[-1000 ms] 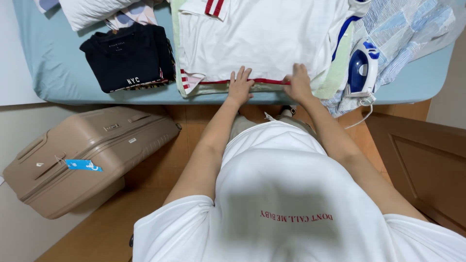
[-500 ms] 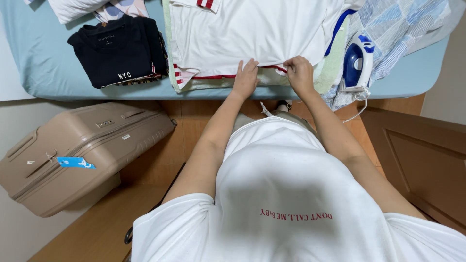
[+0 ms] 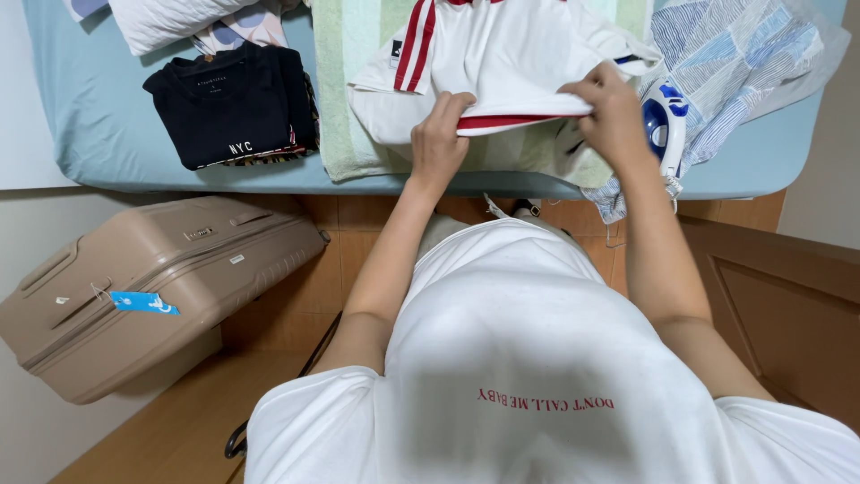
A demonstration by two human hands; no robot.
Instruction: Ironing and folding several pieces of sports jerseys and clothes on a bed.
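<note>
Light: bright, even, indoor
Shadows: soft, under bed (image 3: 134,175) edge
Glare: none
Focus: sharp
Edges: slight wide-angle bending

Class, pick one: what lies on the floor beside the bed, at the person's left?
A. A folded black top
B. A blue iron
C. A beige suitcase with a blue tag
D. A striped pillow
C: the beige suitcase lies flat on the floor below the bed, its blue tag showing.

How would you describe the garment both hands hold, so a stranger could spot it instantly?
On the blue bed, over a green towel, lies a white shirt. The left hand and right hand lift its red-trimmed hem; only it has red stripes.
</note>
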